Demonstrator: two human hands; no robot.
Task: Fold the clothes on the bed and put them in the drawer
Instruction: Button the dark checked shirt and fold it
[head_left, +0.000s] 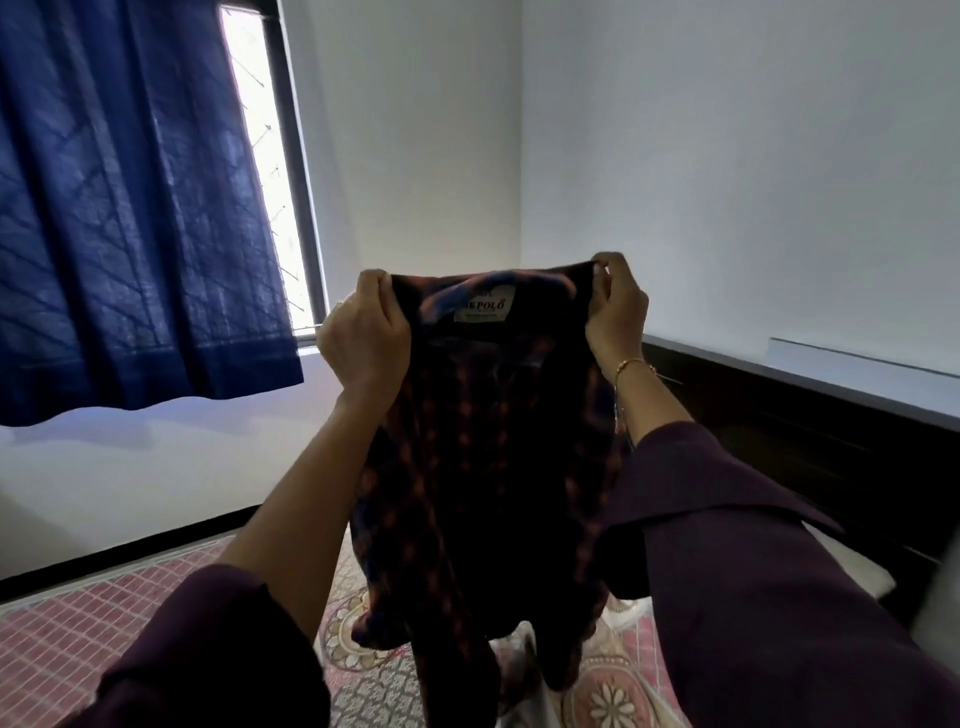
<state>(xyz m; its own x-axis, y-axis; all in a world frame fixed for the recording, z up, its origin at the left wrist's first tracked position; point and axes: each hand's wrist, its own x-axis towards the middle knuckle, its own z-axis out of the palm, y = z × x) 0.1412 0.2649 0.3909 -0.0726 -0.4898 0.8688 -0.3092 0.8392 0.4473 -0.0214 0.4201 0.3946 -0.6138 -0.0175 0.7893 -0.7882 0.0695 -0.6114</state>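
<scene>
A dark checked shirt with orange and blue lines hangs in the air in front of me, its collar and white label at the top. My left hand grips the shirt's left shoulder. My right hand pinches the right shoulder, a gold bangle on that wrist. The shirt's lower part dangles over the bed, which has a pink patterned cover. No drawer is in view.
A blue curtain covers most of a window at the left. White walls meet in a corner behind the shirt. A dark headboard with a shelf runs along the right. A light cloth lies at the bed's right edge.
</scene>
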